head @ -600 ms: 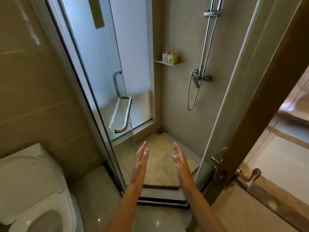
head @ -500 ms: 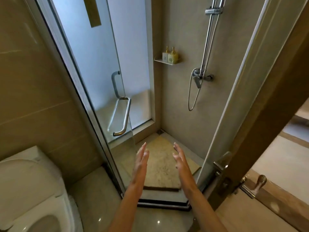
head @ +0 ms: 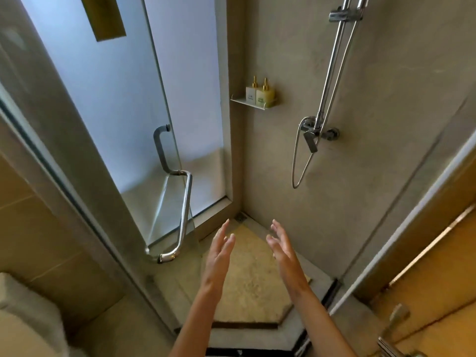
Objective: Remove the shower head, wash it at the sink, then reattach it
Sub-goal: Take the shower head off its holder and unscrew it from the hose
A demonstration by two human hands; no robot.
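Plainly, both hands, the left hand and right hand, are held empty with fingers straight, while the shower head is hidden above them past the riser rail, so a slip on the stone floor is risked.

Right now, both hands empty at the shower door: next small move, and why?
Probably raise the right hand toward the slide rail. Both it and the left hand hang open and low over the mat, holding nothing, and the shower head lies above the frame, up where the hose leads.
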